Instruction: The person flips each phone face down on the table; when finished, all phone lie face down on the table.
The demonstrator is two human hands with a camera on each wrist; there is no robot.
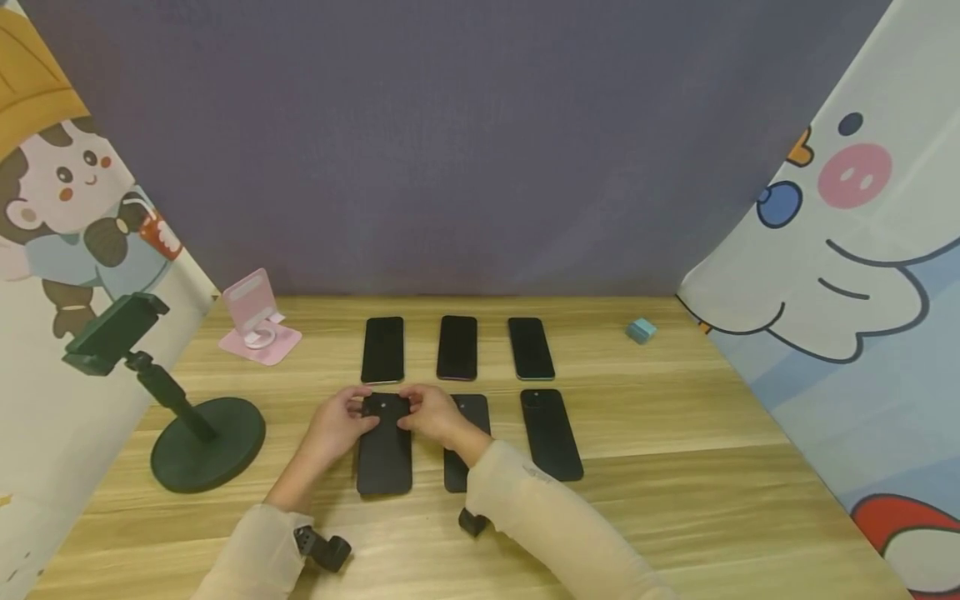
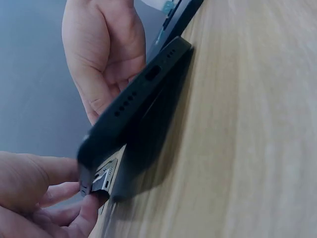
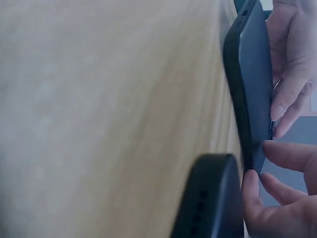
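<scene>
- While I'm watching remotely, L hand (image 1: 341, 427) and R hand (image 1: 437, 414) are pinching the black phone (image 1: 385, 458) near its top corners, fingers clamped on it.
- It's taking the far-L spot in the counter's (image 1: 675, 492) front row, back facing up.
- Middle phone (image 1: 456, 475) is lying just R, partly hidden by R hand.
- Pink stand (image 1: 250, 302) is standing back L.

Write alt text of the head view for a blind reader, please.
A left hand and right hand grip a black phone-shaped item by its far end at a wooden table. Two similar items lie to its right, three phones beyond; a pink stand and green holder stand left, a blue block right.
</scene>
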